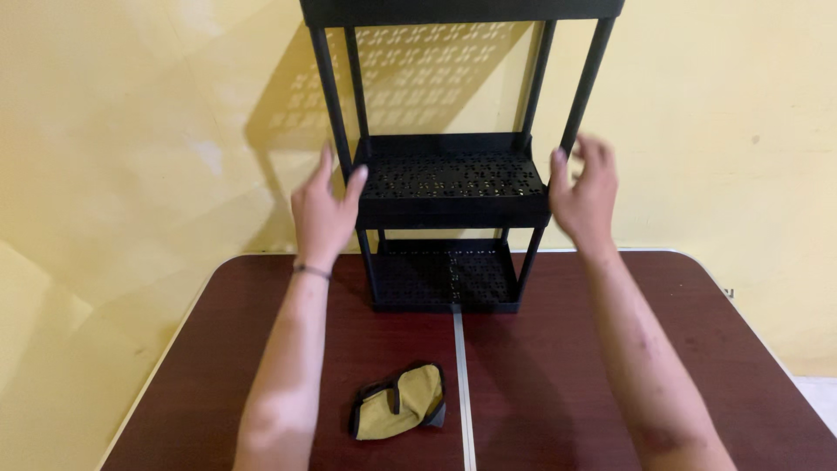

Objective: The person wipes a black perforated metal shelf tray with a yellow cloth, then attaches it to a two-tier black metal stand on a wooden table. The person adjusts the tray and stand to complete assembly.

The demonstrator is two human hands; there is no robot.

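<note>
A black plastic shelf rack [452,201] with perforated trays stands at the far edge of the table, against the yellow wall. My left hand [323,212] is raised beside the left end of the middle tray, fingers apart, holding nothing. My right hand [585,196] is up at the right end of the same tray, fingers spread and empty, close to the right post. Whether either hand touches the rack I cannot tell. A thin dark band sits on my left wrist.
A dark reddish-brown folding table [218,349] with a light seam down its middle carries the rack. A small mustard-yellow pouch with black trim [399,403] lies near the front, just left of the seam. The yellow wall is right behind.
</note>
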